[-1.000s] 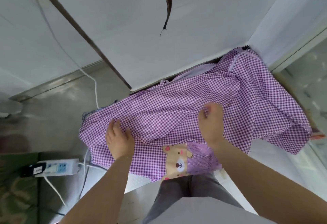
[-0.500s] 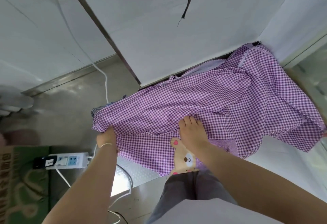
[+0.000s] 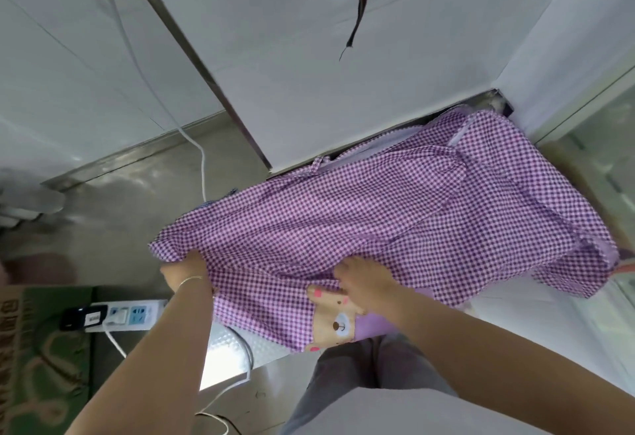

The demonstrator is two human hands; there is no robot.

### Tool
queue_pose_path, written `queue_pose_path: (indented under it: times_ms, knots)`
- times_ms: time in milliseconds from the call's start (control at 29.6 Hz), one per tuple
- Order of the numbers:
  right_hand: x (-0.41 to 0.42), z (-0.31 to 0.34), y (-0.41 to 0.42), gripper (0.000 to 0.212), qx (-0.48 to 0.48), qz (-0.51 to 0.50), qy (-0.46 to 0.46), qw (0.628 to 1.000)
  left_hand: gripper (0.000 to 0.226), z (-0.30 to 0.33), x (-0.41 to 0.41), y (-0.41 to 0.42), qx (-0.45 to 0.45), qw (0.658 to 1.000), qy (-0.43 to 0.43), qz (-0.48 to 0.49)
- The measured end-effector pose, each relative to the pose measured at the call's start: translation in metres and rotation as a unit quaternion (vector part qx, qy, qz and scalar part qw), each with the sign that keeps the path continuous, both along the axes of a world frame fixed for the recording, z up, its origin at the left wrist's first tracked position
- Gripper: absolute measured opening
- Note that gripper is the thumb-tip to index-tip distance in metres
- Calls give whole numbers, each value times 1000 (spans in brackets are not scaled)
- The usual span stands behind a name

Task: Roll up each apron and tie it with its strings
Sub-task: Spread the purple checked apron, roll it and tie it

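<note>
- White counter (image 3: 515,324) against white wall panels (image 3: 309,74); steel-grey surface off to the left, power strip (image 3: 127,312) below it with a white cable (image 3: 202,173) running up the wall.
- Purple gingham apron (image 3: 360,221) lies bunched across the counter, near edge with the bear patch (image 3: 335,323) hanging over the front.
- Change vs half a second ago: left hand (image 3: 185,271) has moved in and now grips the apron's left end, fingers curled into the cloth; a second ago it lay on top, further in.
- Right hand (image 3: 366,281) slid back toward the near edge, now just above the bear patch; fingers look curled into a fold, seems a pinch, partly hidden.
- Cloth looks more gathered at the left end than before.
- Read: straightening and gathering, roll not yet started, strings not yet tied.
- Pale tie strap (image 3: 318,165) visible at the far edge by the wall.
- Dark brown strap (image 3: 359,5) dangles from above, part of some other item, can't tell what.
</note>
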State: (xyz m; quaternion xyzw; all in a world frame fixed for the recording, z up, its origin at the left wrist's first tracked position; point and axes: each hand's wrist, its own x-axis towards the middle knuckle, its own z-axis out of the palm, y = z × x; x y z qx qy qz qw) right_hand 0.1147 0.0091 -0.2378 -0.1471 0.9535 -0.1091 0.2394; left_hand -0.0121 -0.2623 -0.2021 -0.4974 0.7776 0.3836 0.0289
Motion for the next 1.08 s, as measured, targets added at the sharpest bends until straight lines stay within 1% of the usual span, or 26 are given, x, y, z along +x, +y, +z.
queue_pose_path:
  times_ms: [34, 68, 101, 135, 169, 203, 237, 270, 304, 338, 372, 406, 439, 507, 541, 574, 676, 743, 811, 845, 912, 946, 1014, 1081]
  knots:
    - [2, 2, -4, 35, -24, 11, -20, 999, 46, 3, 0, 3, -52, 999, -7, -7]
    - [4, 4, -9, 31, -55, 3, -41, 998, 51, 4, -1, 8, -105, 994, -7, 10]
    - [6, 7, -14, 28, -86, -15, -61, 994, 57, 4, -2, 13, -161, 987, 12, 18]
    - [10, 9, -23, 27, -120, -34, -77, 989, 62, 2, 1, 17, -216, 975, 46, -18]
    - [9, 12, -20, 28, -145, -55, -82, 985, 64, -2, 2, 34, -259, 954, 87, -119]
    - [10, 13, -25, 31, -161, -65, -78, 982, 60, -7, 8, 45, -290, 918, 115, -244]
    - [9, 13, -23, 32, -173, -76, -54, 981, 55, -11, 14, 64, -291, 874, 123, -368]
    - [7, 13, -17, 32, -178, -92, -6, 980, 51, -15, 17, 85, -270, 824, 122, -483]
    - [4, 12, -7, 32, -172, -119, 65, 976, 52, -18, 20, 108, -244, 770, 105, -580]
    - [1, 8, 5, 31, -165, -157, 141, 963, 57, -20, 24, 125, -220, 721, 73, -653]
    - [-3, 6, 22, 32, -145, -206, 198, 947, 63, -24, 25, 141, -205, 681, 32, -703]
    - [-6, 4, 41, 34, -118, -255, 213, 936, 69, -27, 24, 154, -203, 648, -3, -734]
    - [-10, 4, 61, 36, -90, -299, 194, 930, 73, -29, 21, 164, -207, 619, -38, -757]
    - [-12, 0, 93, 44, -49, -360, 110, 925, 79, -30, 15, 173, -224, 576, -108, -778]
    - [-11, -4, 110, 48, -32, -379, 70, 922, 78, -28, 11, 181, -233, 563, -131, -782]
    - [-11, -7, 119, 51, -17, -384, 43, 922, 75, -26, 8, 185, -244, 560, -141, -780]
    - [-13, -14, 145, 57, 0, -369, -7, 929, 69, -19, -3, 220, -253, 582, -102, -767]
    - [-15, -16, 153, 64, -1, -333, -27, 943, 74, -19, -9, 245, -231, 575, -85, -780]
    - [-14, -16, 155, 78, -8, -305, -23, 952, 84, -22, -15, 264, -212, 567, -113, -788]
    - [-13, -16, 157, 81, -14, -304, -21, 952, 91, -24, -19, 269, -209, 567, -139, -785]
    - [-14, -18, 172, 77, -17, -319, -12, 947, 101, -26, -26, 278, -208, 567, -183, -776]
    - [-16, -18, 186, 71, -13, -323, -8, 946, 104, -27, -29, 283, -208, 567, -194, -773]
    - [-24, -16, 220, 57, -2, -297, -8, 955, 107, -28, -33, 289, -208, 567, -206, -770]
    - [-39, -9, 257, 52, 19, -281, 14, 959, 108, -29, -33, 291, -214, 566, -213, -767]
